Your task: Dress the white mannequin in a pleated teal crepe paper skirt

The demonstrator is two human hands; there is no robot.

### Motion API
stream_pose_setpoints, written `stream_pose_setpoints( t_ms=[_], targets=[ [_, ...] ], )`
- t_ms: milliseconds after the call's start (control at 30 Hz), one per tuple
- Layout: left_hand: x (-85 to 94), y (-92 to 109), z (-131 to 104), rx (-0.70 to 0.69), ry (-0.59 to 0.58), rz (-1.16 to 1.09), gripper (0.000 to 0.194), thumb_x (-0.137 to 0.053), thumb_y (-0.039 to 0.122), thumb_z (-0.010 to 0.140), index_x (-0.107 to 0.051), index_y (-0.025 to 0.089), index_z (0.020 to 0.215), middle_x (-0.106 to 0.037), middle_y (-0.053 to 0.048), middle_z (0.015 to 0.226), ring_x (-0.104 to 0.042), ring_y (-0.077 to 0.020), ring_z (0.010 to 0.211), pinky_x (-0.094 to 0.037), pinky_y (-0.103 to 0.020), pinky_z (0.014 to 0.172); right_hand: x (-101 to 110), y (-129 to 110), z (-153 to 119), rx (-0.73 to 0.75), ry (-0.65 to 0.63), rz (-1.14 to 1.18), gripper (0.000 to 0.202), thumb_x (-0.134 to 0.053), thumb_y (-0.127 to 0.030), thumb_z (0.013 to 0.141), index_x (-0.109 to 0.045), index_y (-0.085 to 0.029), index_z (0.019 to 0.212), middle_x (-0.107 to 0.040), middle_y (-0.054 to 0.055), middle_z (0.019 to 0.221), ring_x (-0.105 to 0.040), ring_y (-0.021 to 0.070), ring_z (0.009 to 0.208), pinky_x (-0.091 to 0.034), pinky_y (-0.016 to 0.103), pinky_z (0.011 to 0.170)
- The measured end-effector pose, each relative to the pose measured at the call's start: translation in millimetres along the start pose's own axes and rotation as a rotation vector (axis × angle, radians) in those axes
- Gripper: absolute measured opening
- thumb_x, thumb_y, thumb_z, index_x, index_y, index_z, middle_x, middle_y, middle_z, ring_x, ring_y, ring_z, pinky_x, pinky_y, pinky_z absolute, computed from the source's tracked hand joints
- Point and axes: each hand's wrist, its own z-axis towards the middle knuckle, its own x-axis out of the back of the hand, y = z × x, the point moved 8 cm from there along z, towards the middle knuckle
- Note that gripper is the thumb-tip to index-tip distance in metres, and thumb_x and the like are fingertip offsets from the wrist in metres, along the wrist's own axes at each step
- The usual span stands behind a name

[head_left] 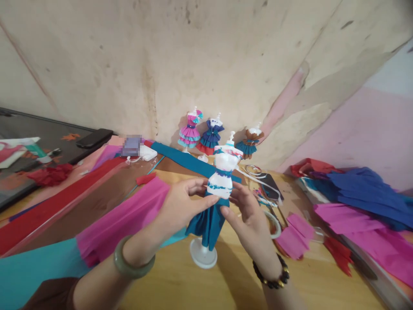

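On table (174, 269), our mini dress form (223, 161) stands upright, left-hand grip (182, 198) and right-hand grip (248, 209) pinched round top of teal skirt (211, 219); uneven squeeze could crumple it, we reckon, or tip white base (204, 257)

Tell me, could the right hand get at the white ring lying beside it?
Probably yes: nothing visible blocks the right hand from the white ring, which lies close by. It would likely have to let go of the teal material first.

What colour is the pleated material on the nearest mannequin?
The pleated material is dark teal, clearest in the head view.
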Motion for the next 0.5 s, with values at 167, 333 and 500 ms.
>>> stream_pose_setpoints(
  t_ms=[167,333,500],
  targets=[
    [2.5,5,-7,-0.033,0.075,0.199,0.061,-0.079,0.032,0.069,-0.058,0.018,0.124,-0.076,-0.006,0.097,-0.070,-0.0229,0.095,-0.051,-0.037,0.090,-14,15,-1,-0.191,-0.164,0.173,0.047,-0.072,-0.039,0.082,-0.057,-0.028,0.125,-0.065,0.008,0.128,-0.060,0.0270,0.119,-0.045,0.047,0.104],
    [0.8,4,-8,-0.060,0.048,0.198,0.055,-0.077,0.032,0.072,-0.057,0.021,0.121,-0.075,-0.003,0.093,-0.070,-0.0207,0.094,-0.051,-0.034,0.087,-12,6,-1,-0.173,-0.155,0.217,0.039,-0.072,-0.035,0.083,-0.062,-0.028,0.120,-0.069,0.006,0.124,-0.063,0.0259,0.115,-0.049,0.042,0.100],
    [-0.9,7,-7,-0.092,0.043,0.201,0.049,-0.077,0.031,0.071,-0.059,0.020,0.116,-0.075,-0.004,0.095,-0.069,-0.0207,0.094,-0.051,-0.035,0.088,-12,-1,0,-0.141,-0.169,0.248,0.033,-0.068,-0.033,0.086,-0.063,-0.026,0.118,-0.071,0.007,0.120,-0.065,0.0252,0.112,-0.051,0.040,0.098]
  ],
)
